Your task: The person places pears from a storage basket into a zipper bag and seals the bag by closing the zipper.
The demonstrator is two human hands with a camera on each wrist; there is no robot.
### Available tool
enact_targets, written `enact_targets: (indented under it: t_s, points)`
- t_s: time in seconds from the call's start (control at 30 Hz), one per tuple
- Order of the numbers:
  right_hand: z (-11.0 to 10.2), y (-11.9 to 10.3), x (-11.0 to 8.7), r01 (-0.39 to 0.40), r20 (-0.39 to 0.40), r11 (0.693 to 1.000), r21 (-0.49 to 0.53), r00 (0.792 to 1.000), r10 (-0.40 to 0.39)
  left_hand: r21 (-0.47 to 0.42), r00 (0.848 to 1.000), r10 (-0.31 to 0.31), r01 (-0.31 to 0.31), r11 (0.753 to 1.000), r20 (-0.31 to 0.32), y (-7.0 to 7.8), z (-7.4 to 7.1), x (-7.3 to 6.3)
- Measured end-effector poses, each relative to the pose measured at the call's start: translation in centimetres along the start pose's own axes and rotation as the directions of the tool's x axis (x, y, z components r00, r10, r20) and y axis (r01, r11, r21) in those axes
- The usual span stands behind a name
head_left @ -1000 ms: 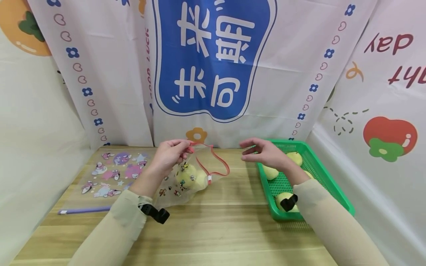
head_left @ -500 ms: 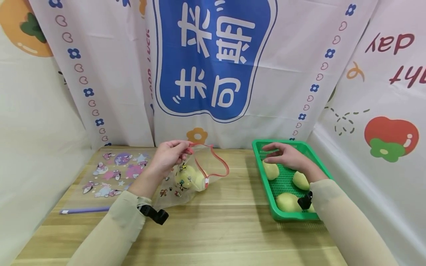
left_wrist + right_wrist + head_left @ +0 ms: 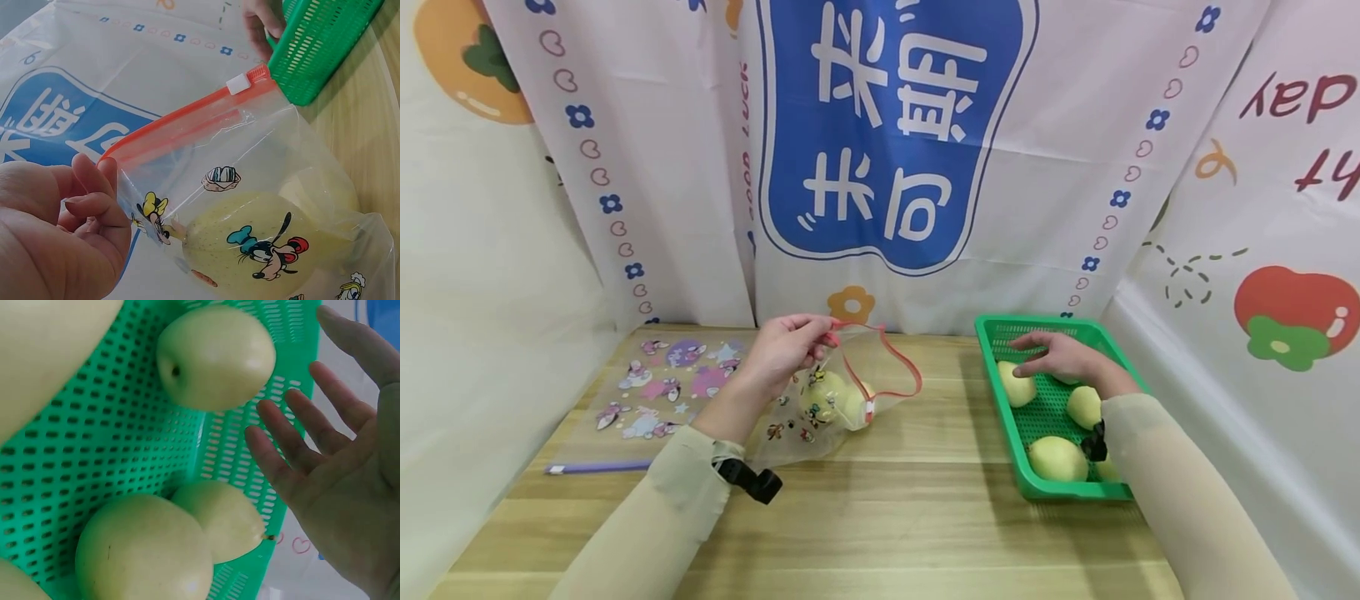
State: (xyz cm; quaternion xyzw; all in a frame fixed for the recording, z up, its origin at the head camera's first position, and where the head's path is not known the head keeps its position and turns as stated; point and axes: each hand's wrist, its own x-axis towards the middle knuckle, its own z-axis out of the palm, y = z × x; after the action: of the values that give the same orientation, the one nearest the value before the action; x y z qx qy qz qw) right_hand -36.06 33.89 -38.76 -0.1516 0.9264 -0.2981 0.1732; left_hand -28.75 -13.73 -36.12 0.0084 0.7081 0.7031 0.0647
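My left hand (image 3: pixel 786 350) pinches the corner of a clear zip bag (image 3: pixel 808 442) by its red zip edge. Yellow-green pears (image 3: pixel 250 212) lie inside the bag, which rests on the table with its mouth gaping to the right. Cartoon figures and a white slider (image 3: pixel 238 84) show on it in the left wrist view. Over the green basket (image 3: pixel 1006 425) hovers my right hand (image 3: pixel 1063 358), fingers spread and holding nothing. Its fingertips are near a pear (image 3: pixel 1017 385) at the basket's left wall. In the right wrist view the fingers are apart from the pears (image 3: pixel 147 550).
Flat on the table's left lies a second clear bag (image 3: pixel 655 392) with pink and purple prints and a purple zip (image 3: pixel 606 467). A white printed curtain (image 3: pixel 692 242) hangs behind the table. Wooden tabletop (image 3: pixel 880 533) shows between the bag and the basket.
My right hand has moved right from beside the basket's far left corner to over its inside, uncovering more pears. My left hand keeps its grip on the bag.
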Motion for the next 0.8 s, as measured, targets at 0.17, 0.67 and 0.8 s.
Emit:
enact_targets:
  t_s: [0.17, 0.67, 0.8]
  points:
    - [0.1, 1.2, 0.8, -0.04, 0.068, 0.999, -0.035, 0.997, 0.043, 0.003, 1.0, 0.005, -0.005, 1.0, 0.003, 0.0, 0.1, 0.1]
    - [0.6, 1.2, 2.0, -0.164, 0.24, 0.984, -0.077, 0.954, 0.177, -0.001, 1.0, 0.005, -0.005, 1.0, 0.007, -0.1, 0.3, 0.4]
    - [0.8, 1.3, 2.2, -0.16, 0.257, 0.984, -0.072, 0.951, 0.174, -0.004, 1.0, 0.006, -0.006, 1.0, 0.011, -0.1, 0.4, 0.4]
